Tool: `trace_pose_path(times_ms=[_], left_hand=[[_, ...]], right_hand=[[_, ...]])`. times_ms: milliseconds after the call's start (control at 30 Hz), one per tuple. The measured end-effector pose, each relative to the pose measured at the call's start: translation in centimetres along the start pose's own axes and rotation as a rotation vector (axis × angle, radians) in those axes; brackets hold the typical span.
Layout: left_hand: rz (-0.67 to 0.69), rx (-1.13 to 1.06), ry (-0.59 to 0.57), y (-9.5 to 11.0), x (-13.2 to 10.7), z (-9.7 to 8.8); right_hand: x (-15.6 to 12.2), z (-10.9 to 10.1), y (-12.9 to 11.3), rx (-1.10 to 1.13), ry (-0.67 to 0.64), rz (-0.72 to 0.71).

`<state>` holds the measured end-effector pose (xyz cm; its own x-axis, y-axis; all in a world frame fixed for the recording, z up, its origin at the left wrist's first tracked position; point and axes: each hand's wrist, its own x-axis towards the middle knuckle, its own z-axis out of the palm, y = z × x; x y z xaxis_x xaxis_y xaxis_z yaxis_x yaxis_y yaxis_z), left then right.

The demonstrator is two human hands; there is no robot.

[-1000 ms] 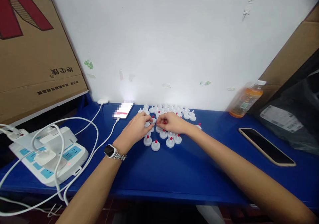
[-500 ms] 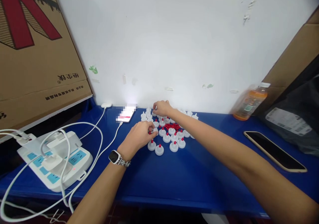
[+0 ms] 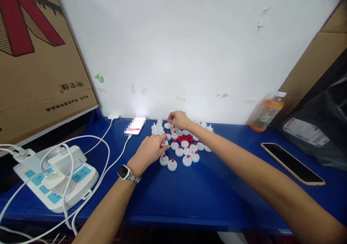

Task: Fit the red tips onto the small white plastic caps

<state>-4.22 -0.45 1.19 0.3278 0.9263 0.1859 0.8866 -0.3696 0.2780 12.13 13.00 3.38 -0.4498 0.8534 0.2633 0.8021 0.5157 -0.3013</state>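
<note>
Several small white caps with red tips (image 3: 179,152) stand in rows on the blue table (image 3: 211,189), with a heap of loose red tips (image 3: 186,138) among them. My left hand (image 3: 150,150), a watch on its wrist, rests by the near rows with its fingers pinched on a white cap with a red tip. My right hand (image 3: 178,119) reaches to the far rows of plain white caps (image 3: 158,128) near the wall, fingers pinched on a white cap.
A white power strip (image 3: 54,173) with plugs and cables lies at the left. A lit phone (image 3: 135,125) on a cable lies by the wall. A dark phone (image 3: 292,162), an orange drink bottle (image 3: 265,112) and a black bag (image 3: 317,128) are at the right. Cardboard boxes flank both sides.
My right hand went from beside the left hand to the far rows by the wall. My left hand stayed by the near rows. The loose red tips came into sight.
</note>
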Motion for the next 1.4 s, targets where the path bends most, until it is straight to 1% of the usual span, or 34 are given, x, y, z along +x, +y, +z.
trace_pose_path(times_ms=[133, 200, 300, 367, 467, 533, 600, 633, 700, 767, 867, 967, 1033, 1100, 1167, 1200, 1300, 1400], left_hand=[[0.02, 0.019, -0.018, -0.4, -0.1, 0.1], [0.029, 0.015, -0.026, -0.6, 0.0, 0.3], [0.043, 0.027, 0.017, -0.7, -0.1, 0.2], [0.053, 0.009, 0.093, -0.6, -0.2, -0.1], [0.089, -0.114, 0.201, -0.2, -0.4, -0.7], [0.13, -0.211, 0.207, 0.1, -0.4, -0.8], [0.151, -0.258, 0.163, 0.1, -0.3, -0.8], [0.143, -0.261, 0.146, 0.0, -0.3, -0.7], [0.099, -0.245, 0.143, -0.3, -0.2, -0.6], [0.054, -0.226, 0.159, -0.8, -0.2, -0.5], [0.03, -0.21, 0.162, -1.2, -0.2, -0.4], [0.032, -0.205, 0.16, -1.2, -0.2, -0.3], [0.033, -0.206, 0.15, -1.1, -0.3, -0.3], [0.03, -0.211, 0.145, -1.1, -0.2, -0.2], [0.027, -0.215, 0.144, -1.2, -0.1, -0.1], [0.028, -0.216, 0.143, -1.2, -0.1, -0.1], [0.035, -0.22, 0.146, -1.2, -0.1, -0.2], [0.037, -0.227, 0.148, -1.1, -0.1, -0.1]], right_hand=[[-2.0, -1.4, 0.7, 0.234, 0.129, -0.029], [-3.4, -2.2, 0.9, 0.358, 0.154, -0.051], [-5.4, -3.4, 0.5, 0.465, 0.142, -0.083], [-6.6, -3.9, -0.1, 0.508, 0.142, -0.098], [-7.9, -4.4, -1.4, 0.569, 0.13, -0.114], [-8.4, -4.4, -2.3, 0.608, 0.095, -0.137], [-8.6, -4.2, -2.9, 0.629, 0.077, -0.166], [-8.7, -4.0, -2.9, 0.63, 0.091, -0.169], [-8.8, -3.4, -2.7, 0.592, 0.132, -0.136], [-8.9, -2.7, -2.2, 0.481, 0.115, -0.082], [-9.2, -1.7, -1.6, 0.3, -0.043, -0.052], [-9.3, -1.2, -2.0, 0.303, -0.177, -0.085], [-9.0, -1.1, -2.3, 0.314, -0.224, -0.116], [-8.4, -1.2, -2.3, 0.243, -0.193, -0.126], [-7.6, -1.3, -2.0, 0.101, -0.14, -0.127], [-7.2, -1.3, -1.8, 0.022, -0.136, -0.134], [-6.3, -1.2, -1.5, -0.174, -0.194, -0.197], [-5.8, -0.8, -1.7, -0.283, -0.212, -0.253]])
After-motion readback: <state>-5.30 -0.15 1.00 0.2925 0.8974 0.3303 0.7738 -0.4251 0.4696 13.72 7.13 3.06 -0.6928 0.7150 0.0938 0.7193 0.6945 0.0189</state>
